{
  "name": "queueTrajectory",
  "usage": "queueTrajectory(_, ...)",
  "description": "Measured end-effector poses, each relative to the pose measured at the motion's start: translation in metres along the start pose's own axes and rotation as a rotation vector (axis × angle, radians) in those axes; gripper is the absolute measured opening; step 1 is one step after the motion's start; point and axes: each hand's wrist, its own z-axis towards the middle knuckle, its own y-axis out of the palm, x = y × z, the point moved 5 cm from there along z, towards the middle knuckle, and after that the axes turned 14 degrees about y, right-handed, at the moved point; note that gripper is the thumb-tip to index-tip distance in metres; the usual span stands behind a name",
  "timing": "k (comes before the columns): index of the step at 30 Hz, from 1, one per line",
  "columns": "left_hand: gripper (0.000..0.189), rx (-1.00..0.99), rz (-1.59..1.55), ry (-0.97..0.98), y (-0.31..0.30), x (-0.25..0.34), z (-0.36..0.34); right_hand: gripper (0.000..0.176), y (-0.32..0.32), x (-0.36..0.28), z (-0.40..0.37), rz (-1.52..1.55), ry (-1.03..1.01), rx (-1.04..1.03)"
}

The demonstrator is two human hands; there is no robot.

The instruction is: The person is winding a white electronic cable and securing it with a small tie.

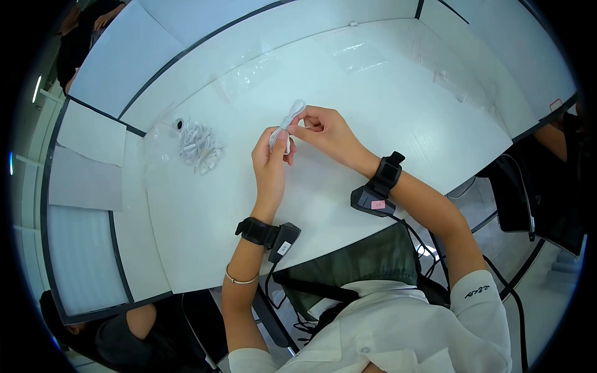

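A small bundle of white cable [292,114] is held up over the middle of the table, its loops narrowed at the centre. My left hand [272,148] is closed round the lower part of the bundle, thumb on top. On the other side my right hand [324,129] pinches at the middle of the bundle with thumb and fingertips. What exactly lies between those right fingertips is too small to make out, though it looks like part of the white cable.
A pile of white cables [198,144] lies on the left of the white table [385,112]. Clear plastic bags [359,57] lie toward the back. Low partition panels [211,56] border the table. Wrist devices [376,196] trail black cables. Other people sit beyond the left and right panels.
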Motion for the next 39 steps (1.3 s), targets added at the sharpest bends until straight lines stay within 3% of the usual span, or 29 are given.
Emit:
queueTrajectory(5, 0.024, -0.046, 0.03, -0.018, -0.001, -0.001, 0.001, 0.015, -0.001, 0.002, 0.0, 0.019, 0.058, -0.015)
queueTrajectory(8, 0.019, -0.095, 0.124, 0.041, -0.002, -0.006, 0.002, 0.016, -0.003, 0.008, 0.006, 0.035, -0.058, 0.026)
queueTrajectory(11, 0.016, -0.13, 0.161, -0.017, -0.003, -0.009, 0.001, 0.014, -0.004, 0.006, 0.005, -0.092, -0.01, 0.015)
queueTrajectory(13, 0.013, -0.144, 0.095, -0.038, -0.002, -0.011, 0.001, 0.013, -0.005, -0.001, 0.001, -0.165, -0.025, 0.018)
queueTrajectory(17, 0.018, -0.154, -0.049, -0.05, 0.002, -0.019, -0.001, 0.011, 0.001, 0.001, -0.001, -0.025, -0.003, -0.039)
queueTrajectory(20, 0.019, -0.162, -0.054, -0.128, -0.002, -0.023, -0.003, 0.011, 0.001, -0.003, -0.001, -0.134, -0.061, -0.021)
queueTrajectory(23, 0.019, -0.083, -0.094, -0.192, 0.002, -0.018, -0.003, 0.01, 0.0, -0.001, 0.0, -0.122, -0.078, -0.019)
queueTrajectory(30, 0.019, -0.066, -0.009, -0.083, -0.002, -0.013, -0.002, 0.008, 0.0, -0.004, -0.001, -0.128, -0.107, -0.01)
queueTrajectory(33, 0.019, -0.082, 0.188, 0.023, -0.007, -0.009, -0.001, 0.01, 0.0, -0.005, -0.002, -0.123, -0.053, 0.002)
queueTrajectory(39, 0.022, -0.06, 0.175, 0.089, 0.001, 0.002, 0.0, 0.015, 0.001, -0.002, 0.0, -0.105, -0.084, -0.035)
